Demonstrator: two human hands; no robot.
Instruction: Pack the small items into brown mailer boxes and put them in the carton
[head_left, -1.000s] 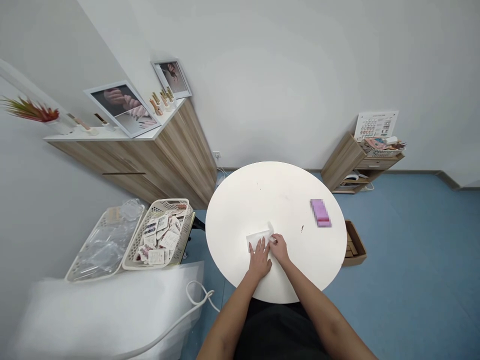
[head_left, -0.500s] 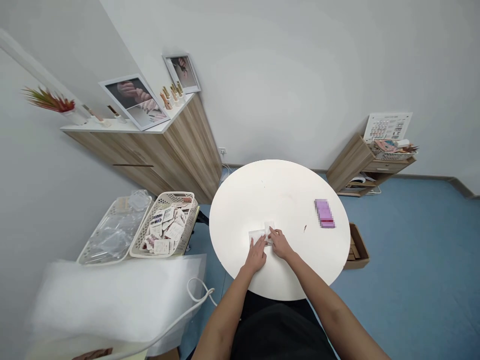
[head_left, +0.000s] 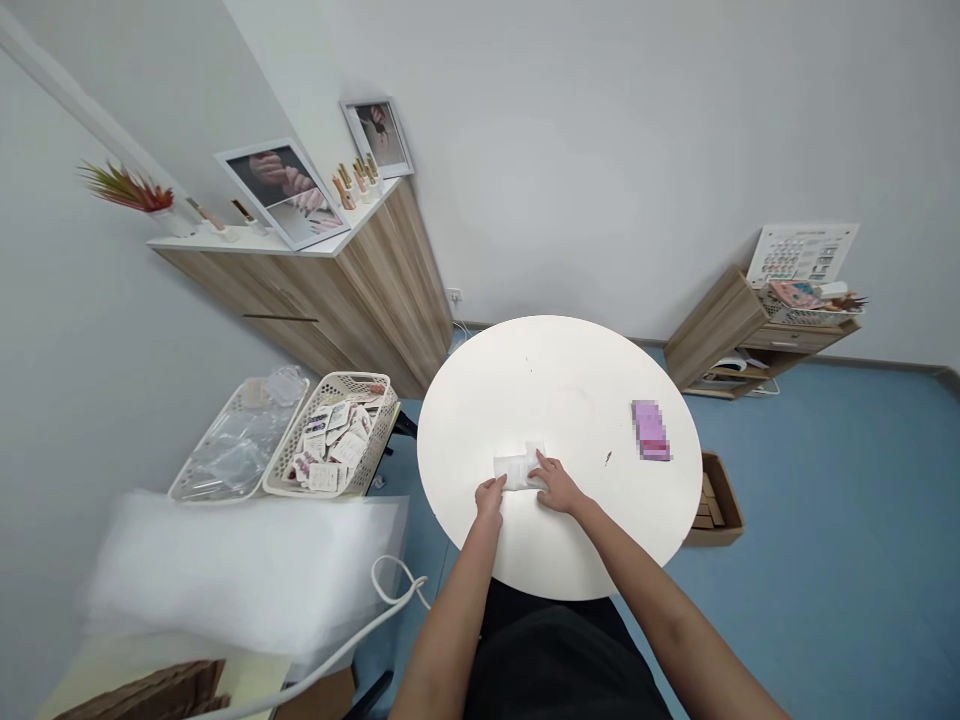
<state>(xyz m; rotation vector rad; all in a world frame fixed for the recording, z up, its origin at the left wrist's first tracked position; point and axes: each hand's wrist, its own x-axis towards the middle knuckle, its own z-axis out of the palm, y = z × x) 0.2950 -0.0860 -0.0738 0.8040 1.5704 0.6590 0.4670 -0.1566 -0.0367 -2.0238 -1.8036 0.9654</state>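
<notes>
A small white folded packet [head_left: 517, 468] lies near the front of the round white table [head_left: 559, 375]. My right hand [head_left: 556, 487] presses on the packet's right end, with the fingertips over it. My left hand [head_left: 490, 497] sits at the packet's lower left corner, its fingers bunched against the edge. Whether it grips the packet is hard to see. Farther right on the tabletop lies a flat purple rectangular item [head_left: 651, 430], blurred too much to identify.
To the left stand a beige basket of small printed packets [head_left: 330, 450] and a plastic tray [head_left: 240, 445] of clear bags. A white foam sheet [head_left: 240, 570] and a white cable [head_left: 375, 630] lie nearer me. A cardboard box [head_left: 716, 500] sits beyond the table's right edge.
My left hand has drawn back left to the packet's corner and no longer lies over it. The packet looks more folded and narrower. The view has turned slightly.
</notes>
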